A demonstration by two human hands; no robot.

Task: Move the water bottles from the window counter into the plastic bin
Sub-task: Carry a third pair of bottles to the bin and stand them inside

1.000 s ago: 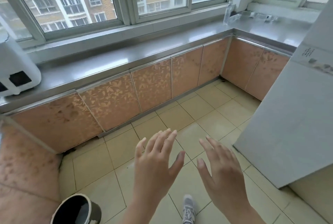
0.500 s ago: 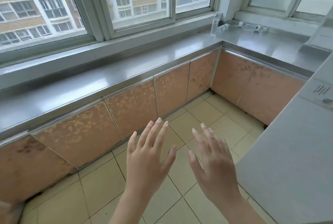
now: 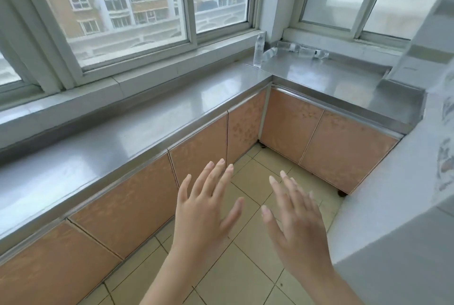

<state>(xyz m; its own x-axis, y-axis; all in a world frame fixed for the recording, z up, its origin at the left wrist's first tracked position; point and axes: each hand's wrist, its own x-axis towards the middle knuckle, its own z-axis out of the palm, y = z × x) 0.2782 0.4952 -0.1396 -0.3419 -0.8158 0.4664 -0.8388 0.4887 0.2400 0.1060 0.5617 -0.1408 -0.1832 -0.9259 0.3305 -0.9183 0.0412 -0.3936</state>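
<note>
Clear water bottles sit in the far corner of the steel window counter (image 3: pixel 152 118). One upright bottle (image 3: pixel 259 49) stands by the window post. A second bottle (image 3: pixel 269 53) lies beside it, and more lying bottles (image 3: pixel 304 51) stretch to the right along the back edge. My left hand (image 3: pixel 205 209) and my right hand (image 3: pixel 294 221) are raised over the floor, palms down, fingers spread, holding nothing, well short of the bottles. No plastic bin is in view.
Orange cabinet doors (image 3: pixel 204 152) run under the L-shaped counter. A tall white appliance (image 3: pixel 403 206) fills the right side and narrows the tiled floor (image 3: pixel 245 277) between it and the cabinets. Large windows (image 3: pixel 137 10) back the counter.
The view has swung right and moved closer to the corner; the bottles look nearer. The white appliance on the left counter and the dark bucket on the floor have left the view. Both hands stay spread.
</note>
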